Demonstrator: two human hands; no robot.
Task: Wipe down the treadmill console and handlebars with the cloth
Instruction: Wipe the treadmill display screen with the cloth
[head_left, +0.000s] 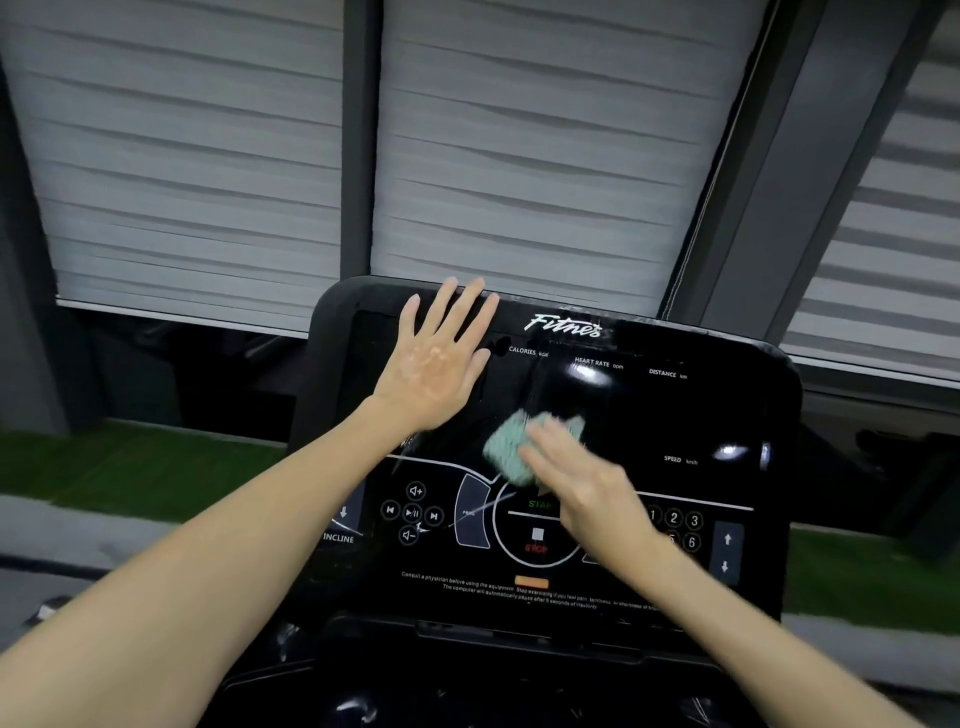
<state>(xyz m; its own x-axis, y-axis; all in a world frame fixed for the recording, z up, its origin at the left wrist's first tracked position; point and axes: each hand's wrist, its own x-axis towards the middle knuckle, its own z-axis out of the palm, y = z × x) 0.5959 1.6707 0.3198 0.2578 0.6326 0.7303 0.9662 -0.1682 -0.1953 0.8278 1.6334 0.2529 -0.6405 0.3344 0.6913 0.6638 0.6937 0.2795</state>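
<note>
Right grip (576, 478): nearest to me, over the middle of the console, fingers stretched fairly flat and pressing the cloth. It is blurred, so I think nothing curls round the cloth, though I am not sure.
STOP button (536, 540): just left of my right wrist, on the side nearer me.
Number keys (674, 518): just right of that wrist, some hidden behind it.
Cloth (511, 447): pale green and bunched, under my right fingertips. It sticks out past them to the left and lies against the glossy panel.
Console (675, 415): black and shiny, lying under both grips.
Left grip (436, 353): ahead and to the left of my right grip, apart from the cloth. The palm is flat on the panel, fingers straight and spread, holding nothing, and the fingertips reach the console's top edge.
Turf (130, 462): a green strip far left of my left grip, beyond the console.
Blinds (208, 156): grey slats, farthest off, above both grips.
</note>
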